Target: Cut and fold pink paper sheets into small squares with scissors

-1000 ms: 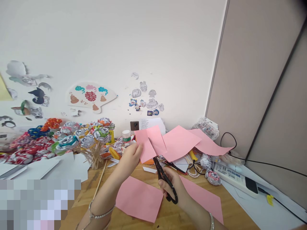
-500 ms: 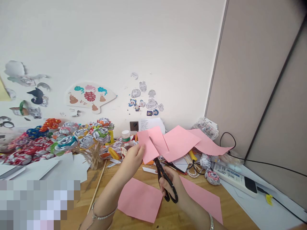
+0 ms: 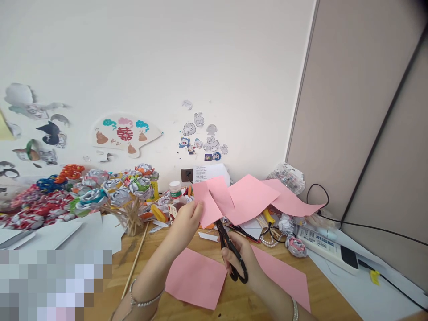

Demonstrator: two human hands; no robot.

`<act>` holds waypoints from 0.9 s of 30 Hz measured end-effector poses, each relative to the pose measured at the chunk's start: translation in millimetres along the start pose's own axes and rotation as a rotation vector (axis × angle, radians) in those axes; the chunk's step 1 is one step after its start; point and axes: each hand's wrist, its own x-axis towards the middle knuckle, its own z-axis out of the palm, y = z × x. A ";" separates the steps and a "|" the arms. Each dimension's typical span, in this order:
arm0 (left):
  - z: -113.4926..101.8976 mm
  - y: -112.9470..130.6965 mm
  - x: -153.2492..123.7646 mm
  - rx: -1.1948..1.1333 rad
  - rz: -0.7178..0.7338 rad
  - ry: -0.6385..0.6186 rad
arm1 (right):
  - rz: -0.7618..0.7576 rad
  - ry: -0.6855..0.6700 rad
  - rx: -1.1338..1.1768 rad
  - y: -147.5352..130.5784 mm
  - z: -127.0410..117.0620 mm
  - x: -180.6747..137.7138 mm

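My left hand (image 3: 189, 217) pinches the left edge of a pink paper sheet (image 3: 220, 191), held up off the table. In my right hand (image 3: 239, 252) are black-handled scissors (image 3: 230, 249), fingers through the loops. Their blades point up and away, lying across the pink paper with a cut running into it. Two more pink sheets lie flat on the table: one sheet (image 3: 197, 278) below my hands, another sheet (image 3: 284, 276) partly behind my right forearm. Further pink pieces (image 3: 252, 196) rest on the clutter behind.
On the left stand paper flowers (image 3: 117, 191) on bundled sticks, beside white sheets (image 3: 90, 232). A wooden stick (image 3: 137, 256) lies near my left forearm. A capped bottle (image 3: 175, 191) is at the back. To the right are a power strip (image 3: 327, 247) and a black cable (image 3: 374, 227).
The scissors' handles look slightly closer together than before. My left hand and the paper it holds have shifted very slightly right.
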 end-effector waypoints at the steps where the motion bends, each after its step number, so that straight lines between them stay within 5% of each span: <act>1: 0.1 -0.1 0.1 -0.004 -0.002 -0.002 | -0.001 -0.001 0.009 0.4 0.0 0.3; 27: -1.2 -0.3 -0.3 -0.088 0.018 -0.094 | -0.026 -0.048 -0.012 -11.8 -0.6 -1.2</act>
